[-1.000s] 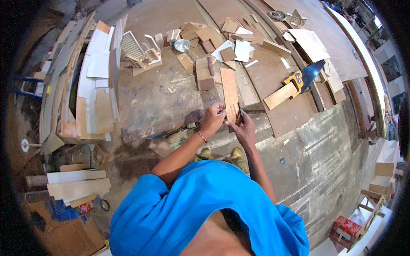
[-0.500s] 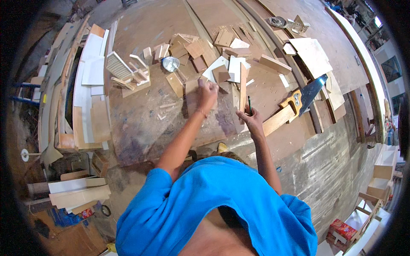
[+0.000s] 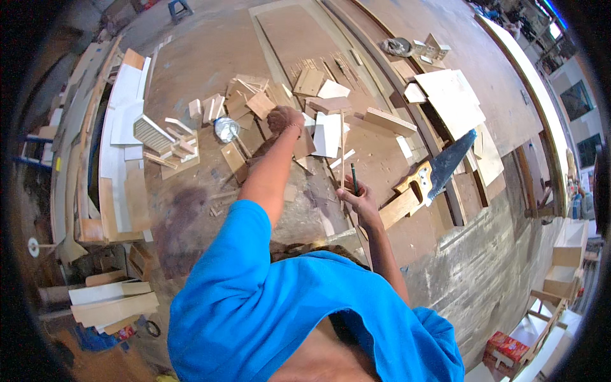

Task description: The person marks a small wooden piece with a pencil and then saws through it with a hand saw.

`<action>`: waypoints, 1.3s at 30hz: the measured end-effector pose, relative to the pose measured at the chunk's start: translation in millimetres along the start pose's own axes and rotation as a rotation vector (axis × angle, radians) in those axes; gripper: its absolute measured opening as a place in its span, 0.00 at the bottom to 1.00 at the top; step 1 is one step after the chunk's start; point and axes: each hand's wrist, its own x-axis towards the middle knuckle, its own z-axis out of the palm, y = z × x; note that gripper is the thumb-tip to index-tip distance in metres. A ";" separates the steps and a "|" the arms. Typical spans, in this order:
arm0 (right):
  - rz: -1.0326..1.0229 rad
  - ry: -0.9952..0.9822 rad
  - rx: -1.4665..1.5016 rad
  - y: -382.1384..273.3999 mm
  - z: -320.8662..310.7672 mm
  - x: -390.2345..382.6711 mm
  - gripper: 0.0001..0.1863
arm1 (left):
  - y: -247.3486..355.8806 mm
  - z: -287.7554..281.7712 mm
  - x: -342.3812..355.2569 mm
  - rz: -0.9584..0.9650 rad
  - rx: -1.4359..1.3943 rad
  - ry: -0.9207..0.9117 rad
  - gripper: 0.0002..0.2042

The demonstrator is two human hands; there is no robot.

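My left hand [image 3: 285, 120] reaches out over a heap of small wood offcuts [image 3: 259, 102]. Its fingers are curled downward and their tips are hidden, so what they hold, if anything, does not show. Just below it lies a brown square of board [image 3: 305, 145], beside a white angular piece [image 3: 327, 135]. My right hand [image 3: 361, 202] is closed around a long thin wood strip [image 3: 342, 153], seen nearly edge-on and pointing away from me. A dark pencil [image 3: 354, 178] sticks up from the same hand.
A handsaw [image 3: 439, 169] with a wooden handle lies to the right, near long boards. At left are a round silvery tin [image 3: 226, 129] and a small slatted wooden model [image 3: 153, 135]. A thick wood block [image 3: 390, 121] lies further off. White panels [image 3: 127, 121] stack along the left.
My left hand has moved away from me into the wood offcuts. The strip in my right hand has turned so its narrow edge shows. The whole view has shifted slightly.
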 end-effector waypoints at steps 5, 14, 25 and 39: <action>-0.103 -0.013 0.110 10.2 -10.8 7.7 0.31 | 8.7 -20.3 -12.7 0.045 -0.199 0.016 0.15; -0.376 0.067 -0.026 -27.3 10.3 30.7 0.34 | 17.3 -89.9 2.8 0.532 -1.194 0.004 0.08; -0.709 0.263 -0.614 -69.0 66.4 4.9 0.35 | 9.5 -100.2 -160.8 0.551 -1.394 -0.470 0.23; -0.701 0.196 -0.574 -48.1 63.1 -4.6 0.34 | 8.2 -113.7 -204.3 0.610 -1.508 -0.619 0.29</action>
